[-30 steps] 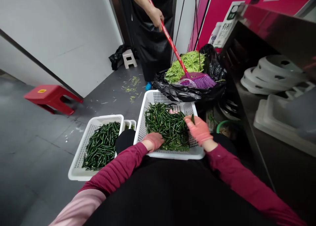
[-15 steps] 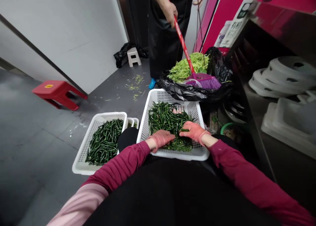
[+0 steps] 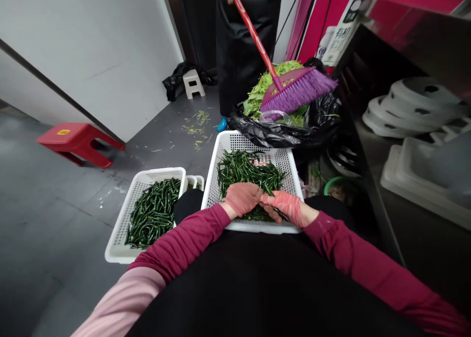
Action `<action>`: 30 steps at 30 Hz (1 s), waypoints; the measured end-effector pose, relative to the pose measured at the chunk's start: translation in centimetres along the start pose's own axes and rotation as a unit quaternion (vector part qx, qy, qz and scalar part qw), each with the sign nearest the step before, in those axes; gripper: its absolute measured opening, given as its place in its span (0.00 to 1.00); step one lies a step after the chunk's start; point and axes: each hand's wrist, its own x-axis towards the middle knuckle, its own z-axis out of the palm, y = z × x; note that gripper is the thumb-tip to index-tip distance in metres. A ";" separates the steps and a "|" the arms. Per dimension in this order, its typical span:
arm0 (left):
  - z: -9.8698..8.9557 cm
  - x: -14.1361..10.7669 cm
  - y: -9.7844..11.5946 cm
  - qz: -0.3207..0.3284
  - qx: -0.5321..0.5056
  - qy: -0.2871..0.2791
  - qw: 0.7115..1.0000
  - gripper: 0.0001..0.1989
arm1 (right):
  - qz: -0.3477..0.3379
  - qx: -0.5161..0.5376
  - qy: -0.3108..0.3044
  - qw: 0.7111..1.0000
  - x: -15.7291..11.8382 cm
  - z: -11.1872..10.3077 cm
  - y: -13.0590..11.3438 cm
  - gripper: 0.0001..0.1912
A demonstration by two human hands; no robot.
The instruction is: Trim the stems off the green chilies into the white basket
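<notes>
My left hand [image 3: 242,198] and my right hand [image 3: 286,207], both in thin orange-pink gloves, meet at the fingertips over the near half of a white perforated basket [image 3: 210,185]. Inside it lies a heap of slim green chili peppers [image 3: 237,166], many with stems. My right hand is closed round a dark green chili pepper [image 3: 281,213], which runs along its palm. The left fingers are pinched together against the right thumb; what they grip is hidden. To the left, a second white basket [image 3: 117,229] holds more green chili peppers [image 3: 154,209].
Beyond the basket, a black bag [image 3: 279,140] is full of green leafy scraps [image 3: 253,99]. A co-worker in a dark apron holds a red-handled purple broom [image 3: 301,89] over it. A red stool [image 3: 79,138], a small white stool [image 3: 193,84] and a metal counter [image 3: 379,180] stand around.
My hands have come together, the left moving right to meet the right hand. The broom has risen and tilted over the scraps. The view has shifted slightly.
</notes>
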 end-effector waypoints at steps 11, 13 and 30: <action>1.2 -1.6 -4.1 -0.060 0.176 -0.159 0.970 0.22 | 0.173 -0.492 0.142 0.842 4.4 -2.1 2.3 0.11; 1.3 -1.7 -4.0 -0.059 0.162 -0.153 0.973 0.20 | 0.180 -0.484 0.138 0.845 5.4 -1.0 2.2 0.11; 2.0 -0.5 0.2 0.092 0.082 -0.200 0.972 0.07 | -0.043 0.022 0.234 0.971 -1.1 0.6 0.5 0.15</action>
